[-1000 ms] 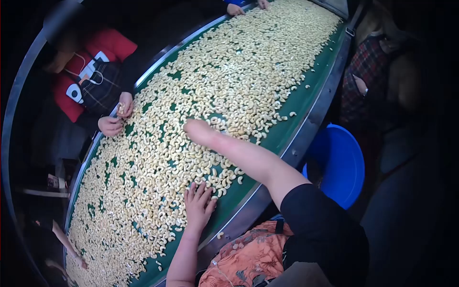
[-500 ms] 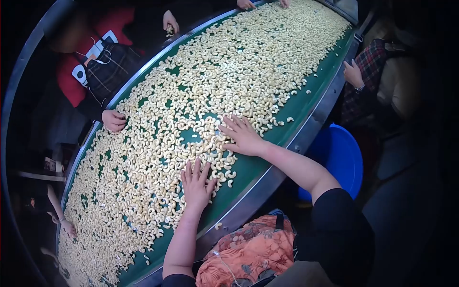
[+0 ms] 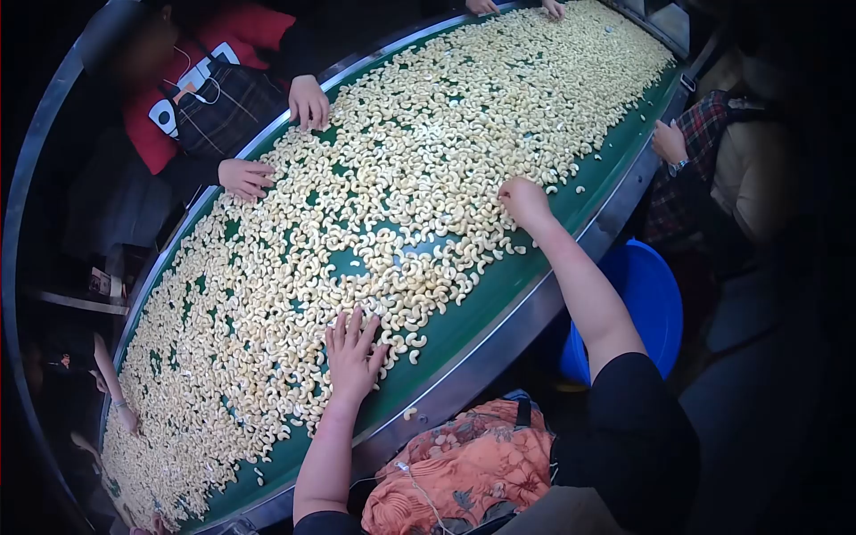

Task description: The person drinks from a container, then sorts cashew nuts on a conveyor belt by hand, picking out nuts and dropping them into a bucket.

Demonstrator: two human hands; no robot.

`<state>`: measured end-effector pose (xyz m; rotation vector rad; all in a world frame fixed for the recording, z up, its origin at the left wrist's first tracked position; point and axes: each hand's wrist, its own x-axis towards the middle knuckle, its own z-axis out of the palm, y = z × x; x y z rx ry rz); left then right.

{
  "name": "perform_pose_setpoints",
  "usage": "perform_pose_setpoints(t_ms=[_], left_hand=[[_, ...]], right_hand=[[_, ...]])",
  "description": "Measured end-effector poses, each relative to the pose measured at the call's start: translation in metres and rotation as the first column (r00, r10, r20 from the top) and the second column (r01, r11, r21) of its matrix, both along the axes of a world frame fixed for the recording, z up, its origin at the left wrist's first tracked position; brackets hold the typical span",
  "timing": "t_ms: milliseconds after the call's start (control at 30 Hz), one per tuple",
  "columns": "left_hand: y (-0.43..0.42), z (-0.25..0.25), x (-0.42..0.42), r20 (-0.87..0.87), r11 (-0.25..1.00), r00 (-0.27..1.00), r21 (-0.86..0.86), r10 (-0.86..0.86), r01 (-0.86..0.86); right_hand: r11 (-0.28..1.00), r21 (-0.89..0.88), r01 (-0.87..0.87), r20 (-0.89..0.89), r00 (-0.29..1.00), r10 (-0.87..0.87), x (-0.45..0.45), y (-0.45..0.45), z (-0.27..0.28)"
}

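Observation:
A wide spread of pale cashews [image 3: 392, 187] covers the green belt [image 3: 486, 308]. My left hand [image 3: 354, 358] lies open at the near edge of the spread, fingers apart and touching the cashews. Farther up the belt, my right hand [image 3: 526, 204] is over the near side of the cashews with its fingers curled down and closed. Whatever is between those fingertips, if anything, is hidden from me. Patches of green show through the cashews between my two hands.
A metal rim [image 3: 499, 361] borders the belt on my side. Below it to the right stands a blue bucket [image 3: 646, 308]. Across the belt, a co-worker's hands [image 3: 245, 178] reach in; another person's hand [image 3: 669, 143] is at the right rim. One stray cashew [image 3: 409, 414] lies on the rim.
My right hand has moved up and right along the belt and its fingers have closed. My left hand has shifted slightly left. The co-worker opposite now has both hands at the cashews.

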<state>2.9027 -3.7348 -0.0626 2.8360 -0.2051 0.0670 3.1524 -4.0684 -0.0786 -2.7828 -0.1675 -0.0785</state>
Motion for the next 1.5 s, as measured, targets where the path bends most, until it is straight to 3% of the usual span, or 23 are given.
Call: perform_pose_setpoints(t_ms=[67, 167, 200, 233, 300, 333, 367, 433, 500, 567, 733, 867, 967, 1100, 1167, 1300, 1400, 1500], left_hand=[[0.001, -0.004, 0.000, 0.000, 1.000, 1.000, 0.010, 0.003, -0.003], [-0.001, -0.002, 0.000, 0.002, 1.000, 1.000, 0.026, 0.004, -0.004], [-0.001, -0.002, 0.000, -0.001, 0.999, 1.000, 0.032, 0.008, -0.008], [-0.002, -0.002, 0.000, -0.002, 0.999, 1.000, 0.035, 0.015, -0.015], [-0.003, -0.002, 0.000, 0.007, 1.000, 1.000, 0.019, 0.019, -0.019], [-0.003, -0.003, 0.000, 0.008, 1.000, 1.000, 0.012, 0.018, -0.018], [-0.003, -0.003, 0.000, 0.012, 1.000, 1.000, 0.006, 0.016, -0.016], [-0.003, -0.002, -0.002, 0.004, 0.999, 0.999, 0.007, 0.035, -0.035], [-0.003, -0.006, 0.000, 0.002, 1.000, 1.000, 0.008, 0.029, -0.029], [-0.004, -0.007, 0.001, 0.009, 0.999, 0.999, -0.005, 0.035, -0.035], [-0.019, 0.002, 0.007, -0.003, 0.989, 0.993, -0.080, 0.122, -0.122], [-0.042, 0.009, 0.019, 0.149, 0.973, 0.974, -0.183, 0.172, -0.144], [-0.066, 0.020, 0.029, 0.186, 0.950, 0.968, -0.294, 0.167, -0.108], [-0.097, 0.028, 0.044, 0.172, 0.879, 0.975, -0.475, 0.138, -0.041], [-0.113, 0.028, 0.052, 0.146, 0.819, 0.983, -0.574, 0.112, -0.008], [-0.148, 0.022, 0.071, 0.193, 0.780, 0.981, -0.618, 0.031, 0.097], [-0.176, 0.023, 0.084, 0.209, 0.776, 0.977, -0.610, -0.039, 0.162], [-0.196, 0.022, 0.098, 0.198, 0.820, 0.972, -0.531, -0.123, 0.212]], right_hand=[[0.995, -0.071, -0.064, 0.002, 0.998, 0.064, 0.002, -0.001, -0.005], [0.981, 0.034, -0.193, -0.044, 0.980, 0.195, 0.008, -0.014, 0.003], [0.924, 0.380, -0.047, -0.248, 0.957, 0.151, 0.011, -0.016, 0.015], [0.776, 0.619, 0.116, -0.335, 0.934, 0.127, 0.020, -0.020, 0.013], [0.708, 0.697, 0.116, -0.217, 0.975, 0.054, 0.041, -0.020, 0.008], [0.768, 0.640, -0.021, -0.075, 0.993, 0.089, 0.047, -0.017, 0.016], [0.854, 0.520, 0.010, -0.036, 0.999, 0.010, 0.052, -0.010, 0.025], [0.971, 0.236, -0.045, 0.076, 0.997, 0.027, 0.077, -0.004, 0.018], [0.995, -0.101, -0.025, -0.057, 0.998, 0.019, 0.092, 0.003, 0.017], [0.983, -0.172, -0.068, -0.043, 0.997, 0.061, 0.102, 0.004, 0.005], [0.985, -0.126, -0.118, -0.211, 0.973, 0.090, 0.109, -0.004, 0.012], [0.975, 0.187, -0.120, -0.090, 0.986, 0.138, 0.100, -0.025, 0.007], [0.838, 0.524, -0.152, -0.036, 0.979, 0.200, 0.064, -0.047, 0.026], [0.675, 0.738, 0.027, -0.303, 0.906, 0.294, -0.004, -0.125, 0.070], [0.680, 0.727, 0.095, -0.358, 0.897, 0.258, -0.040, -0.174, 0.089], [0.783, 0.586, 0.207, -0.451, 0.886, 0.104, -0.093, -0.264, 0.085], [0.951, 0.290, 0.106, -0.522, 0.850, 0.065, -0.117, -0.306, 0.074], [0.976, 0.170, 0.134, -0.547, 0.837, -0.019, -0.125, -0.313, 0.075]])
